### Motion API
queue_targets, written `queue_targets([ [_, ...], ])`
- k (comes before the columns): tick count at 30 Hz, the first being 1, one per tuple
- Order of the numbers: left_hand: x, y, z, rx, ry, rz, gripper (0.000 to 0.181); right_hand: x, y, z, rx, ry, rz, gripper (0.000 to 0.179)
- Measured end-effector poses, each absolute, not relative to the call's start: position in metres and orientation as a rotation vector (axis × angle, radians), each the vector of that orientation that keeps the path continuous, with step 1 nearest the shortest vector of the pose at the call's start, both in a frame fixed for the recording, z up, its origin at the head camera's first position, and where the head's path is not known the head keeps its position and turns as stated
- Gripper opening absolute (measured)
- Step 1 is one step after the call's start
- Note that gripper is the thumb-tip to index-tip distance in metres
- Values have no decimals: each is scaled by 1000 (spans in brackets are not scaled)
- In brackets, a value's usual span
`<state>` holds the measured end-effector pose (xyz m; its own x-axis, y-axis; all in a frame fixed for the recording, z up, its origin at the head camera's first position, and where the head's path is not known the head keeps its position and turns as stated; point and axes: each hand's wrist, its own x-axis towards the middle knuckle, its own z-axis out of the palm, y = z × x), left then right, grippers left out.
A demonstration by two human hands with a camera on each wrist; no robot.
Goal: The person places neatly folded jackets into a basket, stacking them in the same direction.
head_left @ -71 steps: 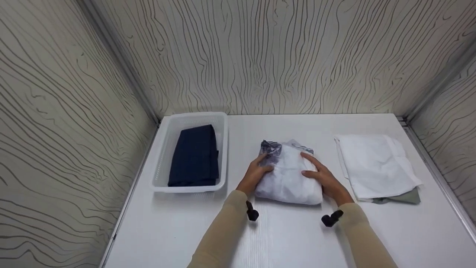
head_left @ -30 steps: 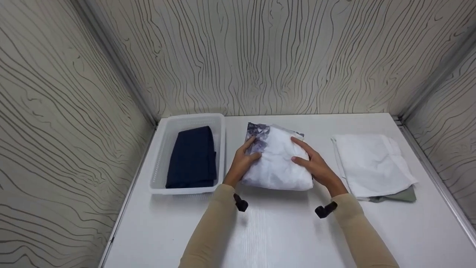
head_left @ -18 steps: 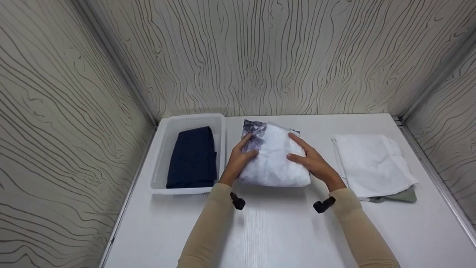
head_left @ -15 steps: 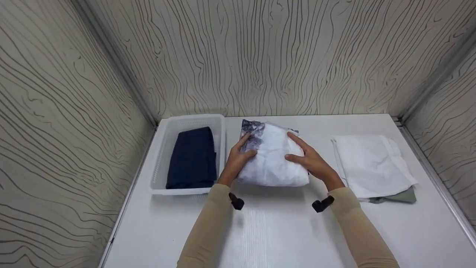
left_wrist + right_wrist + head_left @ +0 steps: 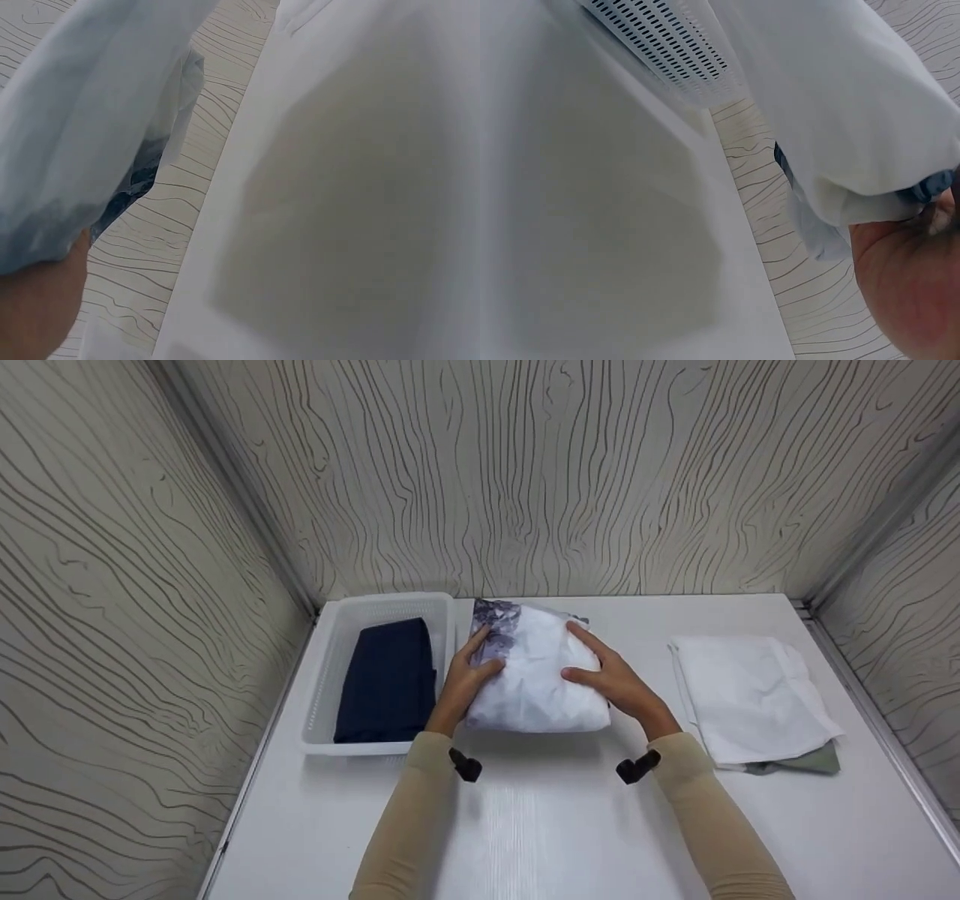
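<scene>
A folded white garment with a grey-purple print [image 5: 536, 675] is held up over the white table, its shadow falling below. My left hand [image 5: 469, 681] grips its left side, with thumb and a finger on top and the rest of the fingers out of sight. On the opposite side, my right hand [image 5: 616, 681] holds it the same way. The left wrist view shows the garment's pale underside [image 5: 82, 120] above part of the left hand [image 5: 45, 304]. In the right wrist view, the right hand [image 5: 907, 289] is at the garment's edge [image 5: 840, 97].
A white plastic basket [image 5: 360, 748] stands close on the left, with a folded navy cloth [image 5: 386, 682] inside. At the right lies a folded white cloth [image 5: 757, 697] over a green one [image 5: 810, 762]. Wood-patterned panels [image 5: 525, 472] enclose the table [image 5: 570, 832] at the back and sides.
Both hands have lifted the garment from the table and carried it left and away from me, nearer the basket. The basket and the cloths at the right have stayed in place.
</scene>
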<state>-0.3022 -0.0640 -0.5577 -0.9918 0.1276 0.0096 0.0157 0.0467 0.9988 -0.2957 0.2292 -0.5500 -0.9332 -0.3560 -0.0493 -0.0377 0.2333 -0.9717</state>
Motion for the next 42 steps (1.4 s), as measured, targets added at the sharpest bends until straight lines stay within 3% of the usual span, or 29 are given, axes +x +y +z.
queue_targets([
  [42, -309, -137, -534, 125, 2287, 2139, 73, -316, 157, -522, -455, 2175, -1805, 93],
])
